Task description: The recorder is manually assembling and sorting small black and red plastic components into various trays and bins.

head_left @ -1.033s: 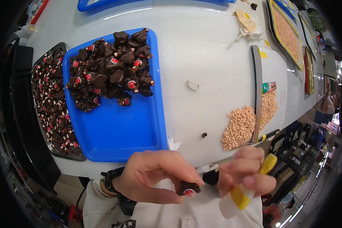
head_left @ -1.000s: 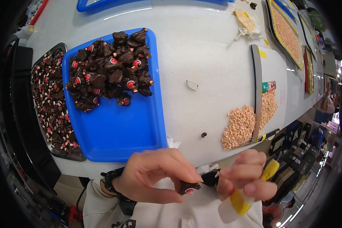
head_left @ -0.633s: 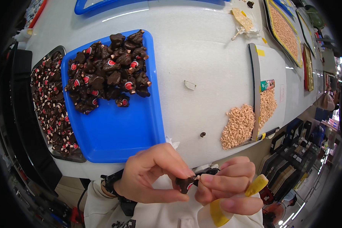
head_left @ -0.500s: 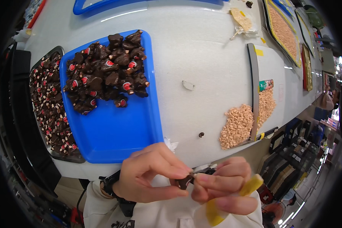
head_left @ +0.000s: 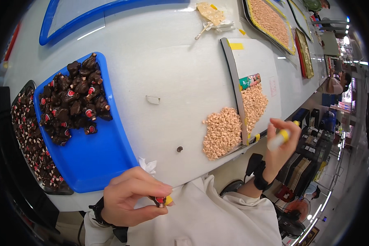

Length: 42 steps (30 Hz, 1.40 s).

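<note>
Between the thumb and fingers of my left hand (head_left: 131, 197) is a small dark brown figure (head_left: 159, 201) with a red patch and a pale brown end. A bit of yellow shows on a finger behind it. My right hand (head_left: 285, 137) is raised at the table's near edge, right of the heap of small beige pieces (head_left: 223, 133). Its fingers are loosely bent and apart, slightly blurred, with yellow and whitish wraps, and I see nothing held. Similar brown figures (head_left: 76, 92) crowd the far part of a blue tray (head_left: 96, 164).
A dark tray (head_left: 28, 139) of brown and beige pieces stands left of the blue tray. More beige pieces (head_left: 254, 104) lie behind a grey strip (head_left: 235, 86) on a white board. A small dark bit (head_left: 179, 149) and a whitish scrap (head_left: 153, 99) lie mid-table; crumpled tissue (head_left: 147, 165) is near the edge.
My hands have parted. The right has let go of the brown figure and moved right toward the beige heap; the left keeps the figure. The view has shifted to the right.
</note>
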### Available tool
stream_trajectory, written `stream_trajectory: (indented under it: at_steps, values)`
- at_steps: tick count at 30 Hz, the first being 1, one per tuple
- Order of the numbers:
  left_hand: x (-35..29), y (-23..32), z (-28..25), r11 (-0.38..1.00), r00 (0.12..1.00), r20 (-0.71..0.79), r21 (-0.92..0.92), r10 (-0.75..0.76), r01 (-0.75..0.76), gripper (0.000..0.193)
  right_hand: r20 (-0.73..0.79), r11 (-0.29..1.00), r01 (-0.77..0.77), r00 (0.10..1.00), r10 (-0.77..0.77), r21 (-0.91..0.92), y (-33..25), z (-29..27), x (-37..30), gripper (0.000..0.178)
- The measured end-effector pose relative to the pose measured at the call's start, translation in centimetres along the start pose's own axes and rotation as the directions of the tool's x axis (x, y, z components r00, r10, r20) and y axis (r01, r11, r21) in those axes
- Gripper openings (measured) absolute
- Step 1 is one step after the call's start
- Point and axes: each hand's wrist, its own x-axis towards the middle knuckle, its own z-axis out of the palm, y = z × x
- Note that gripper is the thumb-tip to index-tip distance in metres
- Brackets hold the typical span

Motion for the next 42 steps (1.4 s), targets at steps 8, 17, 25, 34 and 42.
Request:
stream_trajectory:
  at_steps: [8,17,25,34,42]
  values:
    - [0.5,-0.1,-0.5,0.999,0.993,0.110,0.005,-0.052,0.051,0.044,0.130,0.995,-0.099,0.987,0.096,0.010,3.7,1.9,-0.3,0.021]
    - [0.6,0.3,0.2,0.947,0.961,0.124,-0.176,-0.248,0.268,0.065,-0.009,0.996,0.068,0.998,-0.068,0.055,-0.7,0.6,-0.8,0.019]
    - [0.3,0.6,-1.0,0.940,0.907,0.357,-0.168,-0.221,0.296,0.078,0.249,0.621,0.390,0.674,-0.695,0.680,-11.2,3.9,-2.2,0.029]
    - [-0.2,1.2,-1.5,0.867,0.913,0.294,-0.328,-0.284,0.375,0.078,0.178,0.623,0.435,0.710,-0.681,0.649,-12.5,5.2,-3.0,0.032]
    - [0.3,1.6,-1.6,0.835,0.877,0.331,-0.316,-0.347,0.450,0.082,0.186,0.595,0.370,0.718,-0.670,0.713,-12.0,5.3,-2.6,0.038]
